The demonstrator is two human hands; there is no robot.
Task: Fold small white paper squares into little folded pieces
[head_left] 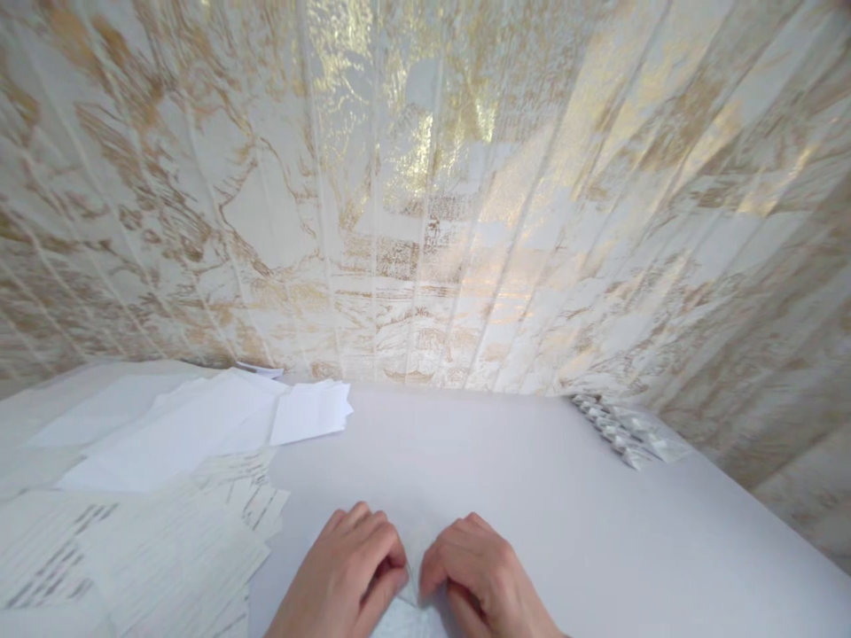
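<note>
At the bottom middle, a piece of thin, pale paper [401,618] with faint print lies on the table between my hands, with a peak or fold rising in the gap. My left hand [352,567] has its fingers curled and its thumb pressed toward the index finger, pinching the paper's left side. Facing it from the right, my right hand [485,571] is bent, with fingertips down at the paper's right edge. Both hands cover much of the sheet, so its full shape is hidden.
Loose printed sheets [166,549] overlap at the left, with blank white papers [179,425] behind them. Rows of small folded paper pieces [618,434] stand at the back right of the white table [638,540]. A gold-patterned wall [425,221] rises behind it.
</note>
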